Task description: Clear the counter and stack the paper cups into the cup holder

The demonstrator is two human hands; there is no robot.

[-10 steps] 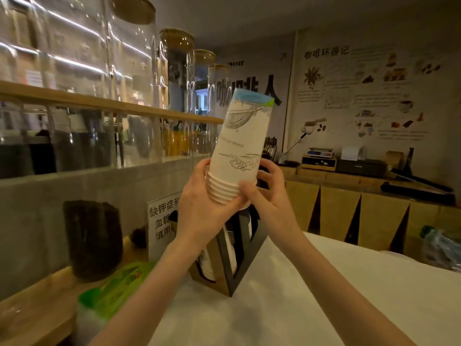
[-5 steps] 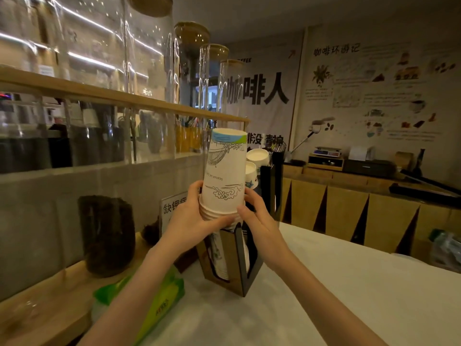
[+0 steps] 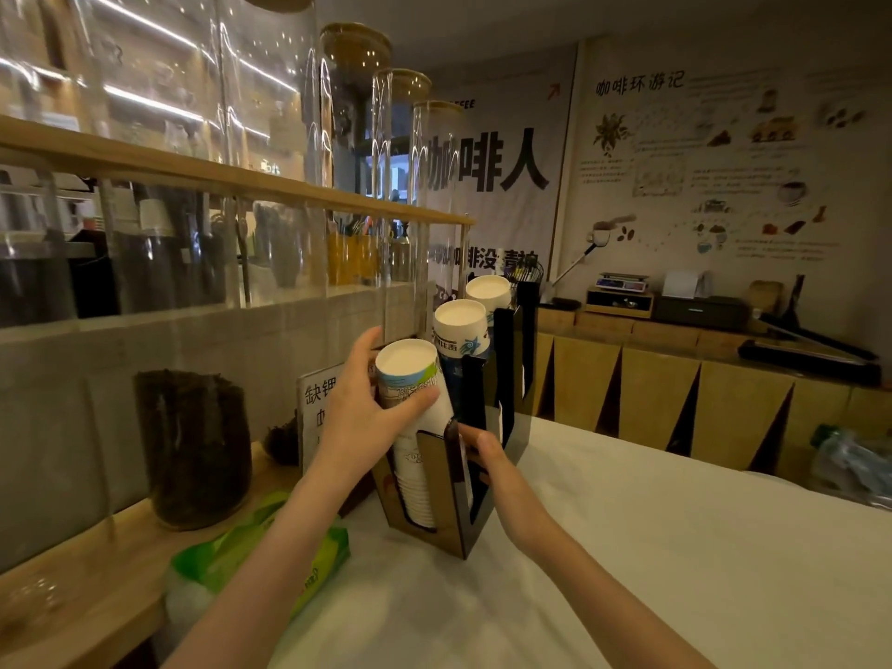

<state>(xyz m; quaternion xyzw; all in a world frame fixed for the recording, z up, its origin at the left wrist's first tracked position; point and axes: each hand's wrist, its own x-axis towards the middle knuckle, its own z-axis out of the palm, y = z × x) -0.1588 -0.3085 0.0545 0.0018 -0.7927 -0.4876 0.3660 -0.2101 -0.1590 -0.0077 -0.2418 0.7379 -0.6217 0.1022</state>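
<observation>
Now, from the head camera, your left hand (image 3: pixel 359 417) wraps the paper cups (image 3: pixel 415 403), seated upside-down in the cup holder (image 3: pixel 451 494) nearest slot. Your right hand (image 3: pixel 482 456) braces its side, fingers curled. Stacking looks nearly finished; a green packet (image 3: pixel 260 557) remains beside it.

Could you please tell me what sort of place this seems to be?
Most likely a coffee shop's service counter: stacked white paper cups in a black slotted cup holder, tall clear glass jars with wooden lids, and a wall poster of coffee drawings.
</observation>
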